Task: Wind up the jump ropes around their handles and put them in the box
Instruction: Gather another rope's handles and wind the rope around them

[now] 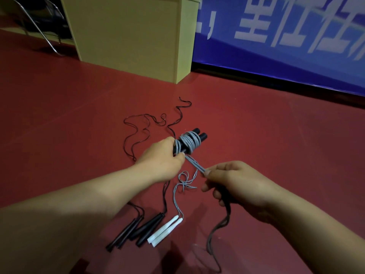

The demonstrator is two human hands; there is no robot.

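My left hand (162, 157) grips a pair of black handles (198, 135) held above the red floor, with several turns of grey rope (189, 142) coiled round them. My right hand (235, 184) pinches the taut doubled grey rope a short way from the coil, and the slack rope hangs down past my right wrist. On the floor lie a pair of white handles (165, 231) with a grey rope knotted in loose loops, and two pairs of black handles (136, 230) whose thin black ropes (138, 133) snake away toward the back.
A tall pale yellow box or cabinet (134, 36) stands at the back on the red floor. A blue banner with white characters (286, 36) runs along the right back. Chrome chair legs (39, 26) show at the top left.
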